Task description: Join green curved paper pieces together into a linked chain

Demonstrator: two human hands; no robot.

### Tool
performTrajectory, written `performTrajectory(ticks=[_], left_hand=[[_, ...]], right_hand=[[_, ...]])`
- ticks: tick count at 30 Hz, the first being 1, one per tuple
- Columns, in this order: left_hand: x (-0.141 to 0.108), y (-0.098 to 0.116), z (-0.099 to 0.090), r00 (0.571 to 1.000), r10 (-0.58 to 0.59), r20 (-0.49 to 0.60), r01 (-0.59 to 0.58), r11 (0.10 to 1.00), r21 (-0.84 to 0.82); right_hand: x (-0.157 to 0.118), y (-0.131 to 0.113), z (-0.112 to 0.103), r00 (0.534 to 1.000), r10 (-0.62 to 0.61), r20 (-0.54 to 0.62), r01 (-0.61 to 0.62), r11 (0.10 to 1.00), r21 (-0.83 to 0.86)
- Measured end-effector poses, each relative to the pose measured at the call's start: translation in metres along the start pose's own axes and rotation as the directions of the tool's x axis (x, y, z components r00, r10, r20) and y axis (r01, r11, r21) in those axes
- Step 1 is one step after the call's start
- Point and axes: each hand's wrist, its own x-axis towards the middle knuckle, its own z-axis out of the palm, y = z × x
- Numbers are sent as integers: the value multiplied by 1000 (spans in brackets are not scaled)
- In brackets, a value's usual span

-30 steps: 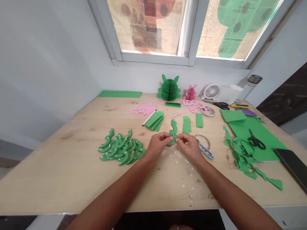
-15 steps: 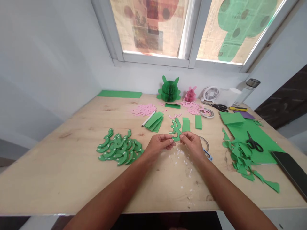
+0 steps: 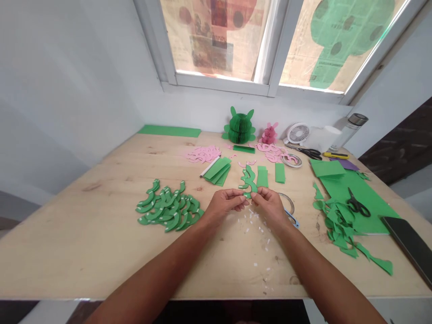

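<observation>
Green curved paper cutout (image 3: 249, 180) is pinched at its lower end between left hand (image 3: 224, 202) and right hand (image 3: 270, 207), held together, long axis toward 12 o'clock.

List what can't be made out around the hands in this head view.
In the head view:
The lower end of the green paper piece: covered by the fingers of the left hand and right hand.
The blades of the blue snips: hidden by the right hand.
The far end of the phone: cut off by the right edge.
The white bits: too small to identify.
</observation>
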Motion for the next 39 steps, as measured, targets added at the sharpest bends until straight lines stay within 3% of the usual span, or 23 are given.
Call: performTrajectory(ticks=[15,18,21,24,27,33,39], left_hand=[[0,0,-1,998,60,-16,-59,997,54],[-1,3,1,995,63,-74,-58,996,60],[-1,3,2,989,74,-127,-66,996,64],[-1,2,3,984,97,-150,-85,993,81],[-1,1,3,983,127,-135,-113,988,108],[-1,2,4,984,135,-117,-121,986,119],[-1,0,4,988,126,-88,-115,986,119]], right_hand=[[0,-4,2,1000,12,-24,-12,1000,18],[0,-4,0,988,-82,-134,67,992,-110],[-1,-5,-1,935,-287,-207,211,922,-325],[-6,-8,0,893,-446,-60,361,791,-494],[-10,-8,4,851,-520,78,463,671,-579],[-12,-7,5,792,-594,139,526,550,-648],[-11,-6,5,768,-618,168,542,488,-684]])
